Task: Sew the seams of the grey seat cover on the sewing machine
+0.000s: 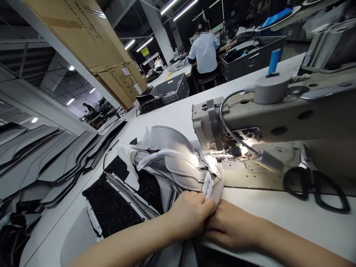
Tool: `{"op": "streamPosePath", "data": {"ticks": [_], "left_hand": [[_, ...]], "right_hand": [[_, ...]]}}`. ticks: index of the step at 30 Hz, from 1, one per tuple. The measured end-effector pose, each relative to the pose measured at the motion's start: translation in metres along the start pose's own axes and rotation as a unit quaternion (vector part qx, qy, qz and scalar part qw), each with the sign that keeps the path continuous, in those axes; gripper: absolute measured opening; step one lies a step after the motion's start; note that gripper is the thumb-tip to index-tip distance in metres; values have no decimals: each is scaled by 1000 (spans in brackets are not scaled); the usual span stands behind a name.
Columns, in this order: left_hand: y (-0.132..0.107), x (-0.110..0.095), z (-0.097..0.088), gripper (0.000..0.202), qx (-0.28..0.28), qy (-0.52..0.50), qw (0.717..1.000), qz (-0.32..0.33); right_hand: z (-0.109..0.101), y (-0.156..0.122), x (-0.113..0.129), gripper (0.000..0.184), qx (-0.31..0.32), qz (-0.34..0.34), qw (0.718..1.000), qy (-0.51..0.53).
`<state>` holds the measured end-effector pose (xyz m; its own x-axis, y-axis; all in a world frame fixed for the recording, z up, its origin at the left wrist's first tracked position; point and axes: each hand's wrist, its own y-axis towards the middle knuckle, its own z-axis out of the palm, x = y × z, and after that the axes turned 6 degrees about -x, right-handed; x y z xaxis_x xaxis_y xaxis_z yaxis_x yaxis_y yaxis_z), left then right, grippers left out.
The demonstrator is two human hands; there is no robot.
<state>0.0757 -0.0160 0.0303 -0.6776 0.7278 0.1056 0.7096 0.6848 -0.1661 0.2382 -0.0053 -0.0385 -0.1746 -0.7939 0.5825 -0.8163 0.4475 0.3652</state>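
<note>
A grey fabric cover (pixel 172 155) with black quilted backing lies bunched in front of the sewing machine (pixel 278 111), its edge lit under the needle. My left hand (pixel 190 213) is closed, pinching the near edge of the grey fabric beside a small white label (pixel 207 186). My right hand (pixel 230 226) lies against the left hand, its fingers curled and pressing on the same fabric edge. Both forearms come in from the bottom of the view.
Black-handled scissors (pixel 314 183) lie on the machine bed at the right. Stacks of grey cut panels (pixel 50 163) fill the left. Cardboard boxes (pixel 91 37) sit on a shelf above. A person in a light blue shirt (pixel 204 52) sits far back, near grey crates (pixel 172 89).
</note>
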Motion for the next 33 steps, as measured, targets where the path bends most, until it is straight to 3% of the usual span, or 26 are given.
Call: {"op": "streamPosePath", "data": {"ticks": [3,6,10,14,17,21,24,27,29,33], "left_hand": [[-3,10,3,20,13,1,1000,-25],[-7,15,3,20,19,15,999,-24],[-10,8,2,10,8,47,999,9],[-10,3,3,4,-7,68,997,22],[-10,-2,13,5,-25,59,997,36],[-3,-11,37,8,-46,38,996,66],[4,-8,47,15,1,-2,998,61],[7,7,40,38,69,-37,996,48],[7,19,33,44,88,-61,993,55],[12,42,20,23,120,-95,985,81]], "right_hand": [[-15,-21,-11,25,-119,70,989,-45],[-32,-27,-28,34,-196,148,953,-179],[-47,-3,-43,13,-133,164,936,-281],[-49,18,-45,20,-66,208,933,-286],[-44,27,-39,7,-45,193,940,-276],[-30,66,-24,17,-54,148,961,-226],[-14,106,-17,26,-70,120,973,-186],[-5,127,-18,27,-103,107,977,-155],[-7,122,-19,22,-130,91,979,-130],[-12,74,-14,18,-207,36,974,-83]]}}
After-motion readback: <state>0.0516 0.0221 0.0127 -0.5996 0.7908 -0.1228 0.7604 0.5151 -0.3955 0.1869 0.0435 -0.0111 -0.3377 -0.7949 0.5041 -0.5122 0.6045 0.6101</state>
